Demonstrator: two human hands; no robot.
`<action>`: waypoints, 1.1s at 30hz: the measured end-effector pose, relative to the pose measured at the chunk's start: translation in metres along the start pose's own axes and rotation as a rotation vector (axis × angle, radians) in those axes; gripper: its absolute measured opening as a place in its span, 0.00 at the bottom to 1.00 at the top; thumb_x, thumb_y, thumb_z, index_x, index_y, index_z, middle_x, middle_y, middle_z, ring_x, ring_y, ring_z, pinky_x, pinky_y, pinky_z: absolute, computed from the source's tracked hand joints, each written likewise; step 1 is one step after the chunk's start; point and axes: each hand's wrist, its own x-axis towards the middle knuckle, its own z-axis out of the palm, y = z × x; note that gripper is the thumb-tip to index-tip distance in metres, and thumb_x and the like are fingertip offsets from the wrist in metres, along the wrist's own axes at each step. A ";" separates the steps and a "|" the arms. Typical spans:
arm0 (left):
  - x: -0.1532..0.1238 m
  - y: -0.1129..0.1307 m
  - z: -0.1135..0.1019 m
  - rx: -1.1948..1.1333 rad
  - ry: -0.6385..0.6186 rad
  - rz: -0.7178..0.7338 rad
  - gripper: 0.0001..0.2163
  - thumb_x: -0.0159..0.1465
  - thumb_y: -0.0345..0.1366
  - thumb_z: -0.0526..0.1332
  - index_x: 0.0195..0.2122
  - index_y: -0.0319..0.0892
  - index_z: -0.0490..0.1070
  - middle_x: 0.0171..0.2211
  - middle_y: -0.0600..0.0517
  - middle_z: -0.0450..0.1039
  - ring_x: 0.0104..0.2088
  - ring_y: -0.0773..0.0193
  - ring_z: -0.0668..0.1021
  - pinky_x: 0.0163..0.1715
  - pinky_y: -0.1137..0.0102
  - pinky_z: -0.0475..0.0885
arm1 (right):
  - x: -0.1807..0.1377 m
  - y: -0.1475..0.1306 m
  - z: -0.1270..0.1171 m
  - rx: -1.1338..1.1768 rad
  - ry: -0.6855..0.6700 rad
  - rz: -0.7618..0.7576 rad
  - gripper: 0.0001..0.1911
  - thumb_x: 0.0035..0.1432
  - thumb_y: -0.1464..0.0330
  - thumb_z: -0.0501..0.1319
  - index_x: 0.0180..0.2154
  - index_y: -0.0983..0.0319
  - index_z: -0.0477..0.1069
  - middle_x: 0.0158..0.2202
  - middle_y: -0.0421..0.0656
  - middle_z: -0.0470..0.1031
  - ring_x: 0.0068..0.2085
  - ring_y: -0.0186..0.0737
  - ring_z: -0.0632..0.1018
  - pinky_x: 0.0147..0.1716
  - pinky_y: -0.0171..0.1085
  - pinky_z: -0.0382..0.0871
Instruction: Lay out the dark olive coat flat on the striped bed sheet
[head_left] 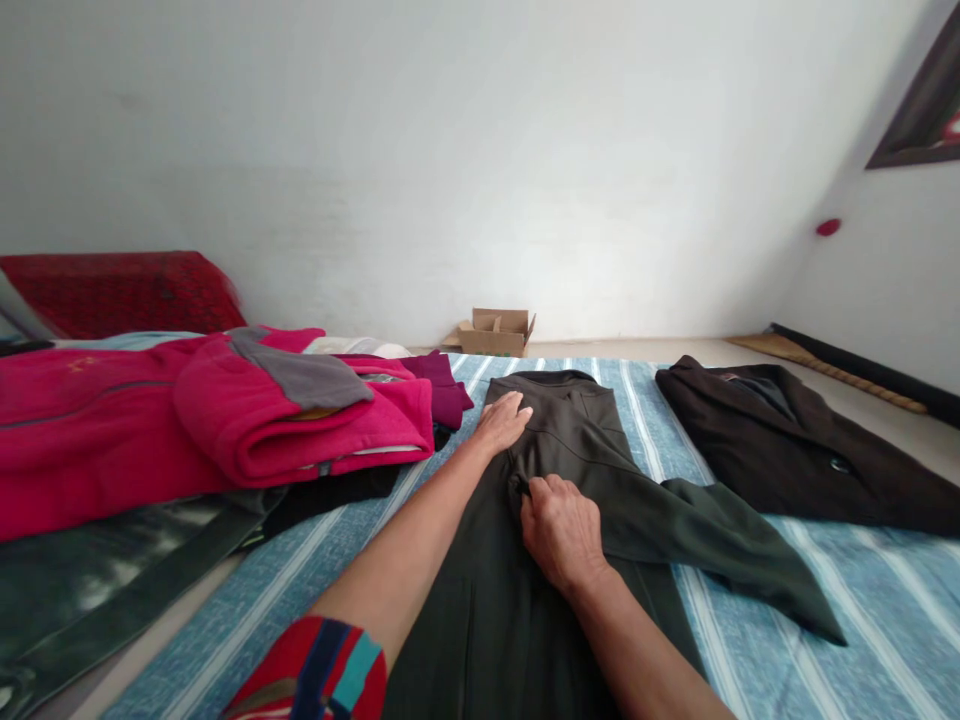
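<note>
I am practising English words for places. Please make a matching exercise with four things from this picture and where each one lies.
1. dark green garment
2. pink fleece
3. brown jacket
4. cardboard box

A. by the wall
B. at the right on the striped cloth
C. piled at the left
D. under the left hand and right hand

Pairs: 1-D, 2-C, 3-B, 4-A

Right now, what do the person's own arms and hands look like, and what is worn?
The left hand and right hand are bare: no gloves, rings or watch. The left arm has a short sleeve striped red, navy and teal; the right forearm shows none.
</note>
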 end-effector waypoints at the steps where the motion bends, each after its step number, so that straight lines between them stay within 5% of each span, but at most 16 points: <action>1: -0.007 0.001 -0.009 -0.005 0.004 0.024 0.21 0.65 0.38 0.48 0.57 0.36 0.62 0.60 0.43 0.61 0.60 0.58 0.63 0.57 0.67 0.57 | 0.000 0.000 0.000 0.007 0.003 0.003 0.08 0.60 0.69 0.53 0.31 0.61 0.70 0.32 0.44 0.74 0.34 0.41 0.74 0.25 0.35 0.52; 4: -0.040 0.005 -0.031 -0.022 -0.026 0.088 0.20 0.62 0.37 0.51 0.53 0.37 0.67 0.47 0.46 0.75 0.49 0.59 0.74 0.49 0.70 0.65 | 0.000 0.001 0.000 0.040 0.006 0.008 0.09 0.60 0.67 0.53 0.31 0.60 0.70 0.32 0.43 0.74 0.34 0.40 0.75 0.25 0.36 0.51; 7: -0.076 0.011 -0.042 -0.036 -0.086 0.142 0.21 0.57 0.33 0.54 0.53 0.39 0.68 0.33 0.53 0.78 0.36 0.63 0.78 0.38 0.73 0.69 | 0.001 0.002 -0.002 0.083 0.006 0.019 0.09 0.59 0.66 0.53 0.30 0.60 0.69 0.31 0.42 0.74 0.33 0.39 0.75 0.25 0.36 0.50; 12: -0.112 0.025 -0.038 0.089 -0.116 0.111 0.23 0.55 0.34 0.58 0.54 0.44 0.66 0.31 0.53 0.77 0.35 0.59 0.78 0.34 0.71 0.68 | 0.002 0.006 -0.003 0.148 0.010 0.068 0.09 0.58 0.70 0.52 0.30 0.60 0.69 0.30 0.40 0.75 0.31 0.36 0.74 0.27 0.35 0.52; 17: -0.115 0.029 -0.028 0.122 -0.076 0.049 0.20 0.59 0.45 0.58 0.52 0.45 0.68 0.38 0.47 0.76 0.40 0.52 0.77 0.37 0.66 0.68 | 0.005 0.015 -0.001 0.174 0.145 0.116 0.12 0.56 0.75 0.51 0.37 0.61 0.71 0.34 0.43 0.75 0.38 0.38 0.74 0.34 0.33 0.59; 23: -0.113 0.019 -0.029 -0.145 -0.134 0.120 0.17 0.51 0.33 0.63 0.43 0.49 0.73 0.34 0.54 0.76 0.39 0.57 0.76 0.37 0.71 0.67 | 0.010 0.022 0.004 0.220 0.216 0.031 0.21 0.50 0.80 0.50 0.42 0.62 0.73 0.42 0.46 0.74 0.45 0.41 0.71 0.46 0.35 0.60; 28: -0.115 0.020 -0.025 -0.001 -0.123 0.100 0.15 0.53 0.29 0.59 0.41 0.47 0.74 0.36 0.51 0.76 0.40 0.56 0.77 0.38 0.69 0.67 | 0.012 0.028 0.010 0.289 0.109 0.031 0.25 0.54 0.80 0.46 0.51 0.66 0.69 0.52 0.48 0.70 0.55 0.39 0.67 0.55 0.35 0.55; 33: -0.117 0.025 -0.020 0.116 -0.076 0.050 0.13 0.55 0.29 0.56 0.41 0.46 0.72 0.37 0.50 0.76 0.41 0.54 0.77 0.38 0.68 0.67 | 0.012 0.029 0.013 0.225 -0.080 0.089 0.24 0.61 0.74 0.45 0.57 0.67 0.62 0.57 0.51 0.66 0.60 0.45 0.62 0.59 0.45 0.49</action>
